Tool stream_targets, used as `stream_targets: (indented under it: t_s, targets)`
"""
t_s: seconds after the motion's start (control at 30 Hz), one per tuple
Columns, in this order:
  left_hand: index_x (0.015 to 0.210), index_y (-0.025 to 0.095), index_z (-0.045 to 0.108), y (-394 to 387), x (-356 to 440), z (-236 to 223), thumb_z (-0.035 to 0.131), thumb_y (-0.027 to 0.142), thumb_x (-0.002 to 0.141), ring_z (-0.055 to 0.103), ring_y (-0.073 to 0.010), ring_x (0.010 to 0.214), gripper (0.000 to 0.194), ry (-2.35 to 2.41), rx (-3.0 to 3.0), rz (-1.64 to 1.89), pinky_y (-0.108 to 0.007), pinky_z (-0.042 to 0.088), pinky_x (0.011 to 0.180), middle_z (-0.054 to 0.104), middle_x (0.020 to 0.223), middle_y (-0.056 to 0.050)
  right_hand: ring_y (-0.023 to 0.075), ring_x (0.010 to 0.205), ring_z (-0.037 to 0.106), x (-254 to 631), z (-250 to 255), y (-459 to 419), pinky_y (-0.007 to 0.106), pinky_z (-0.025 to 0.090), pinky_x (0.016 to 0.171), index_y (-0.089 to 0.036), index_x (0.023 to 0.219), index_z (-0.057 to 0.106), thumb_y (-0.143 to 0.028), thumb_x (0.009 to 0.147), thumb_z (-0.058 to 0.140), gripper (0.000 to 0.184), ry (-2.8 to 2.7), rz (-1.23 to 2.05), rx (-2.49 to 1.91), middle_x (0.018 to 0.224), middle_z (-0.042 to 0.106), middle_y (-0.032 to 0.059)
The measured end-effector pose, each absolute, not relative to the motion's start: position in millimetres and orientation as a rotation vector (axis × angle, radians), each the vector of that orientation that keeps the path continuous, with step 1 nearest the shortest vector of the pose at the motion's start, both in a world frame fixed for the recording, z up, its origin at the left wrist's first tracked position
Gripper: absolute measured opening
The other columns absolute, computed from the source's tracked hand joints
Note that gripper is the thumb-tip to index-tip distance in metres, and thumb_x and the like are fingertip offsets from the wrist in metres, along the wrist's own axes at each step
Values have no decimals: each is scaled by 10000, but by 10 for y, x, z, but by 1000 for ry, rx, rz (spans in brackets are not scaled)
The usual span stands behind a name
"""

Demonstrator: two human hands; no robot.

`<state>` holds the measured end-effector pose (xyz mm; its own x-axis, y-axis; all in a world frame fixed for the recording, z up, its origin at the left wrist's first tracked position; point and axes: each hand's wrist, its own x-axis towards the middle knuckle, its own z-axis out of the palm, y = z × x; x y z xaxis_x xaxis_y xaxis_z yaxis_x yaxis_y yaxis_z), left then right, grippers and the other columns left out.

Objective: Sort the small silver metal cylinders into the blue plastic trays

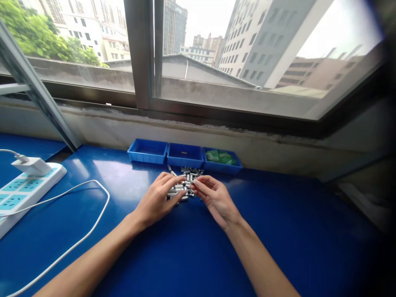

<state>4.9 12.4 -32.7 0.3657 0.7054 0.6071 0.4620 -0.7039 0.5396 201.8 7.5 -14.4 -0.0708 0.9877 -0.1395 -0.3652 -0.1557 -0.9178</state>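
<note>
A pile of small silvery metal pieces (188,178), short and rod-like with some dark ones among them, lies on the blue tabletop. My left hand (160,195) rests at the left side of the pile, thumb and fingers curved and apart around some pieces. At the right side, my right hand (215,198) has its thumb and forefinger pinched together on what looks like a small metal piece, mostly covered by the fingertips.
Behind the pile, three blue bins stand in a row: the left bin (147,156), the middle bin (185,161) with one small piece, and the right bin (222,166) holding green items. A power strip (58,171) and white cable (103,208) lie left, below the window (235,105).
</note>
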Motion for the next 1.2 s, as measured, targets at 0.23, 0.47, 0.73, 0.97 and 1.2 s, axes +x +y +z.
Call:
stream_targets:
  t_s: [0.23,0.47,0.73,0.97,1.2]
  targets:
    - [1160,198,633,124,64,-311,641,244,929,605,-187,960,235,953,2313,1353,-340,518,869,692,1051,-73,96,714,652,1852,-236,12,206,517,691,-182,806,724,-294,622,913,286,-687,1610,-941,813,716,-7]
    - [1044,193,662,138,48,-307,620,213,939,632,-175,874,115,935,2351,1427,-321,537,798,710,951,-65,119,739,668,1786,-217,-27,224,519,701,-193,843,714,-342,677,875,276,-751,1634,-975,849,724,13]
    - [980,197,702,764,-385,-171,605,302,939,628,-202,883,148,1545,2313,1516,-350,505,834,712,953,-53,136,653,613,1920,-161,10,257,499,637,-164,822,702,-445,806,746,284,-1146,1255,-1139,762,713,48]
    - [1051,174,714,1017,-524,-330,559,323,951,589,-242,942,237,1788,2394,1370,-404,491,892,678,966,-88,155,661,619,2121,-170,65,269,491,628,-178,852,677,-473,877,650,297,-1340,984,-1234,800,719,52]
    - [1094,210,680,544,-256,-290,562,264,949,575,-236,1031,194,1296,2585,1230,-406,506,924,653,1070,-84,183,721,656,2410,-78,95,295,489,674,-214,893,699,-355,903,597,175,-1811,598,-1417,819,723,32]
